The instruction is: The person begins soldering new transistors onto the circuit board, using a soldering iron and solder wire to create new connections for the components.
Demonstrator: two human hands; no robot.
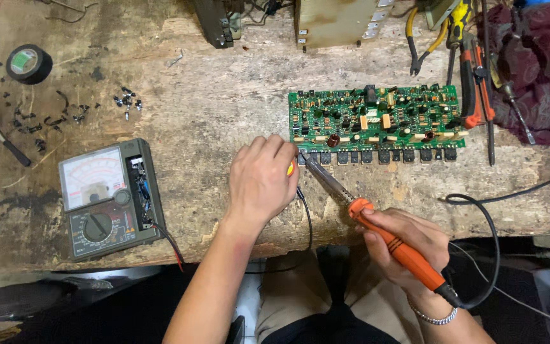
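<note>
Holding the orange-handled soldering iron (377, 223) pen-style, my right hand (405, 245) aims its tip at the green circuit board (377, 121), centre-right; my left hand (260, 181) pinches something yellow beside it, steadying the joint.

A worn, stained wooden workbench (211, 95) stands over dark floor.

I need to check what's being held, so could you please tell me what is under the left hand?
Under the left hand a small yellow tip pokes out beside the soldering iron, and a black wire trails away. Whatever they belong to is covered.
</note>
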